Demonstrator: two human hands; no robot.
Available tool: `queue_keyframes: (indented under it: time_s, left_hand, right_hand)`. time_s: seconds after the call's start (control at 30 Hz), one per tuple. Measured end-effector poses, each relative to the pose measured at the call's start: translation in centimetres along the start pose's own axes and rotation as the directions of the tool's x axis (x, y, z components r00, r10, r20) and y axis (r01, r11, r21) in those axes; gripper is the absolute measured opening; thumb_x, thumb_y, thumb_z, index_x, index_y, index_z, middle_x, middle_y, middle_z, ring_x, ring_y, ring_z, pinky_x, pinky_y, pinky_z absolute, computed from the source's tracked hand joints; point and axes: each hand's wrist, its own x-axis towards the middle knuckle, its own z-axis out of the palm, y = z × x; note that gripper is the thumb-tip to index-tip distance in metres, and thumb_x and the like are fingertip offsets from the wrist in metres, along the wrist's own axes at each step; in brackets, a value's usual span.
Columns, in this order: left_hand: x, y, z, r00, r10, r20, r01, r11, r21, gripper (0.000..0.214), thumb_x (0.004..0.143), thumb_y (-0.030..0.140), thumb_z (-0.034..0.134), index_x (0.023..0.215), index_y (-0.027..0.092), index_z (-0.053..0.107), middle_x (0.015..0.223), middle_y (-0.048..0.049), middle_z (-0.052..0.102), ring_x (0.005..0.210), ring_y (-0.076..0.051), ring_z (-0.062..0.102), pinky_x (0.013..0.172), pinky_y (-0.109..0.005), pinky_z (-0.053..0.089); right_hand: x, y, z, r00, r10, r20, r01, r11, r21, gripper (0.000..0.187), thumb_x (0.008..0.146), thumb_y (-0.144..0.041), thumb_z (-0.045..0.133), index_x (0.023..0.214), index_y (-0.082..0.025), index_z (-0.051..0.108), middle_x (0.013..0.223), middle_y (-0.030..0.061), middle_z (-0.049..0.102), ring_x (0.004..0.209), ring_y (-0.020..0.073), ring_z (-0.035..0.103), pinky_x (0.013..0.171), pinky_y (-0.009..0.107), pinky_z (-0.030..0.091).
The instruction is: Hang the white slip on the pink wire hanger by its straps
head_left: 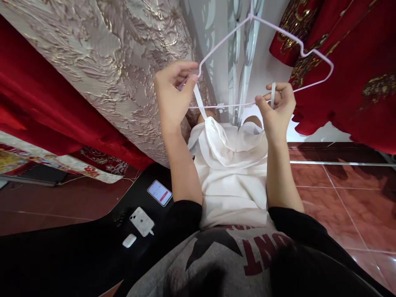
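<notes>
A white garment with thin straps (233, 181) lies over my lap, its gathered top edge facing the lilac hanger (274, 27). At the hanger's left shoulder, my left hand (176, 90) is closed, pinching one white strap (199, 99) against the hanger's bend. My right hand (276, 103) is closed around the other strap (273, 95), which loops over its fingers near the hanger's bottom bar. The hanger's right shoulder bend stands free of any strap. Its hook runs out of view at the top.
Textured beige-pink fabric (123, 62) hangs at the left, and red embroidered cloth (349, 82) at the right. White metalwork (238, 62) stands ahead. On the black surface beside me lie a lit phone (159, 193), a white phone (141, 221) and a small white case (129, 240).
</notes>
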Motion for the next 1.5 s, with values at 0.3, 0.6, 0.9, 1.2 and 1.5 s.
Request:
queue_keyframes:
  time_s: [0.3,0.6,0.9,1.2,1.5]
  left_hand:
    - [0.0,-1.3,-0.1,0.996,0.088,0.025,-0.084,0.99,-0.111,0.028,0.088,-0.011,0.062,0.097,0.015,0.065,0.097,-0.0008,0.066,0.098,-0.019,0.063,0.087,-0.029,0.051]
    - [-0.1,-1.0,0.9,0.995,0.081,-0.065,-0.086,0.994,-0.073,0.026,0.083,-0.007,0.072,0.087,0.016,0.061,0.087,0.0012,0.056,0.079,-0.012,0.052,0.078,-0.024,0.047]
    - [-2.2,-4.7,0.7,0.94,-0.118,-0.321,0.011,0.949,-0.314,0.029,0.082,0.016,0.079,0.101,0.022,0.058,0.098,-0.0007,0.063,0.093,-0.017,0.061,0.083,-0.028,0.05]
    - [-3.7,-6.7,2.5,0.887,-0.313,-0.34,0.102,0.851,-0.516,0.041,0.084,0.066,0.063,0.085,0.026,0.056,0.079,-0.0044,0.062,0.09,-0.022,0.068,0.079,-0.032,0.054]
    - [-3.2,-5.0,1.3,0.902,-0.338,-0.268,0.096,0.764,-0.638,0.038,0.107,0.018,0.034,0.075,0.02,0.056,0.059,0.0001,0.053,0.065,-0.014,0.063,0.059,-0.024,0.045]
  right_hand:
    - [0.3,-0.3,-0.6,1.0,0.005,-0.015,-0.005,1.0,-0.013,0.028,0.078,-0.036,0.067,0.096,-0.025,0.048,0.085,0.0,0.059,0.082,0.0136,0.06,0.068,0.029,0.049]
    - [0.0,-0.4,-0.3,0.999,-0.026,-0.028,0.026,1.0,0.007,0.024,0.078,-0.028,0.065,0.095,-0.024,0.048,0.084,-0.0017,0.058,0.074,0.0099,0.057,0.064,0.025,0.046]
    - [-0.7,-0.8,-0.2,0.998,-0.018,0.059,0.016,0.999,0.033,0.026,0.082,-0.036,0.063,0.1,-0.025,0.049,0.083,-0.0022,0.061,0.077,0.0116,0.058,0.067,0.028,0.047]
    - [0.4,-2.2,-2.8,0.948,-0.119,-0.296,0.166,0.976,0.139,0.031,0.085,-0.009,0.043,0.089,-0.025,0.07,0.093,0.0025,0.071,0.057,0.0097,0.056,0.056,0.032,0.047]
    - [6.2,-0.2,-9.0,0.958,-0.244,-0.151,0.248,0.969,0.005,0.018,0.077,-0.015,0.068,0.093,-0.012,0.075,0.087,0.004,0.073,0.082,0.0133,0.07,0.079,0.032,0.056]
